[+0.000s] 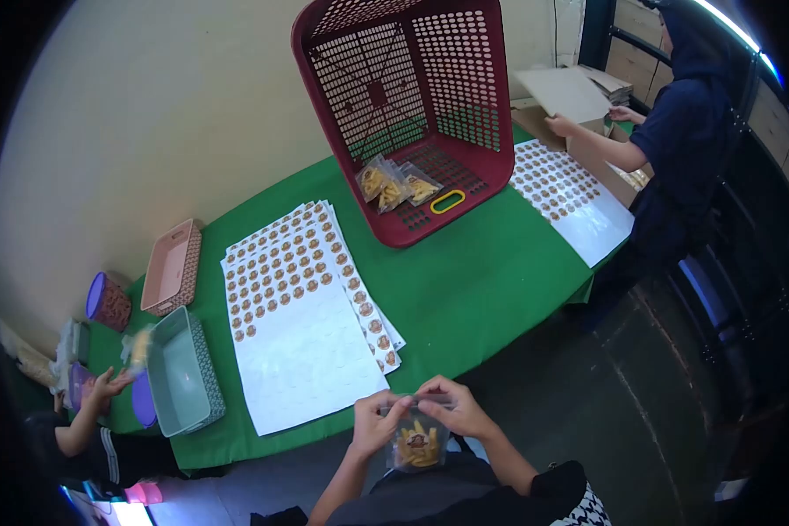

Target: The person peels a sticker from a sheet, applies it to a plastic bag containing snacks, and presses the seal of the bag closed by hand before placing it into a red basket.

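Close to my body, past the table's front edge, I hold a clear plastic snack bag (419, 454) by its top. Yellow stick-shaped snacks lie in its lower part, and a round brown sticker is on its front. My left hand (379, 424) pinches the top edge at the left. My right hand (455, 408) pinches the same edge at the right, thumbs near each other. Just beyond my hands lie sheets of round brown stickers (302, 359) on the green table; the top sheet's lower part is bare white.
A maroon plastic basket (394, 230) lies tipped on its side, with several snack bags (383, 184) inside. Green (203, 394) and pink (188, 267) trays stand left. A person's hand (110, 386) at left is near a bag; another person (675, 131) handles cardboard beside a sticker sheet (592, 232).
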Available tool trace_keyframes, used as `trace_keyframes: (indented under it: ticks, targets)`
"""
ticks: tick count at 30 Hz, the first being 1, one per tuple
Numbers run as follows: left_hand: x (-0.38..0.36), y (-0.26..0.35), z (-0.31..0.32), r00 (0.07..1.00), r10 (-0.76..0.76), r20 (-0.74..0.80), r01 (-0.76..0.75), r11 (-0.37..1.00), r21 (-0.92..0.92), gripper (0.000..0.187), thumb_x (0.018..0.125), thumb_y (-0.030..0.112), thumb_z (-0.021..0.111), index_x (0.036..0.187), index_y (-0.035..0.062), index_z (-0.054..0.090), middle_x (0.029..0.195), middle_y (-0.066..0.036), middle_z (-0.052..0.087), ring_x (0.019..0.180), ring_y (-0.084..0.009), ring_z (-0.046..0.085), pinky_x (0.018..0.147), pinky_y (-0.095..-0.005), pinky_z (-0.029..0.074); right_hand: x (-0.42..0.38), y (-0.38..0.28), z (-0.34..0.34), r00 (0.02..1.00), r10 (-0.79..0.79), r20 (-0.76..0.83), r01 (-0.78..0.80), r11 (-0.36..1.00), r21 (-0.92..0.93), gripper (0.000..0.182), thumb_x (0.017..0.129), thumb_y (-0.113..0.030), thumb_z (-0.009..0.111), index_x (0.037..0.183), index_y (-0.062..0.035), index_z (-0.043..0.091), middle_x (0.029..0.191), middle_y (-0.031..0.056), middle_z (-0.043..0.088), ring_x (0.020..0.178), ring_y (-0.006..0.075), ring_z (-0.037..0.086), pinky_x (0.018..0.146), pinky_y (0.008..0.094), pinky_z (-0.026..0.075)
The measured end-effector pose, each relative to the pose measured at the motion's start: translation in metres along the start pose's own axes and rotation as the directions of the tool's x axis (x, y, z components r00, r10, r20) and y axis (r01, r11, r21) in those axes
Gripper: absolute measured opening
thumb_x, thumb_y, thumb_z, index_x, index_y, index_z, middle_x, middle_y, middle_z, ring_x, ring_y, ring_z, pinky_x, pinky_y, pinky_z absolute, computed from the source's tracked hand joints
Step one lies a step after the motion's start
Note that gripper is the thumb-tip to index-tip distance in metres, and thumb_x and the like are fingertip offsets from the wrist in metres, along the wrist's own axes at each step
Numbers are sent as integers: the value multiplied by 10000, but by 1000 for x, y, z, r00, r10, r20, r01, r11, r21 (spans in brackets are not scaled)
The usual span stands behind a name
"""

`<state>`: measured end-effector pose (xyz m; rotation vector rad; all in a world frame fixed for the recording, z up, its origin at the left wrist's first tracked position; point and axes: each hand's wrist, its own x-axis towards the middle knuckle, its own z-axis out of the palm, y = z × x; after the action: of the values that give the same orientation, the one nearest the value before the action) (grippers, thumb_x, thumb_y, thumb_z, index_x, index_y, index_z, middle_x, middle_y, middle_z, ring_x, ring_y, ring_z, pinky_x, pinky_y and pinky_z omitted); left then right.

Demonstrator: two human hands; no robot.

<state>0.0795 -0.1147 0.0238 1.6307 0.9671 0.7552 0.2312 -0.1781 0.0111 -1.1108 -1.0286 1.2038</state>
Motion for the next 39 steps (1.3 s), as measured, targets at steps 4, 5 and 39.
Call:
trace_keyframes:
  ticks: [4,5,39]
  targets:
    - [6,13,22,999,9,-44,-17,984,-176,169,764,170,601,763,2,578,617,9,544,581,-77,504,551,-210,406,9,-3,-8,998,-41,-39,40,999,-34,194,818,-175,535,725,-5,550,700,27,535,660,68,485,633,243,401]
    - [10,15,25,990,100,-101,-122,962,-243,182,762,179,606,802,4,578,630,11,546,596,-82,516,580,-210,425,15,-3,-12,998,-44,-36,44,999,-14,194,818,-175,535,725,-5,550,700,27,535,660,68,485,633,243,401]
    - [61,-80,18,229,-255,-940,592,803,-74,395,748,141,562,1115,71,434,1140,-111,360,959,-246,451,732,-350,403,523,34,-324,964,220,-149,-257,916,-307,411,663,-299,686,858,42,566,810,121,596,729,164,558,657,307,432]
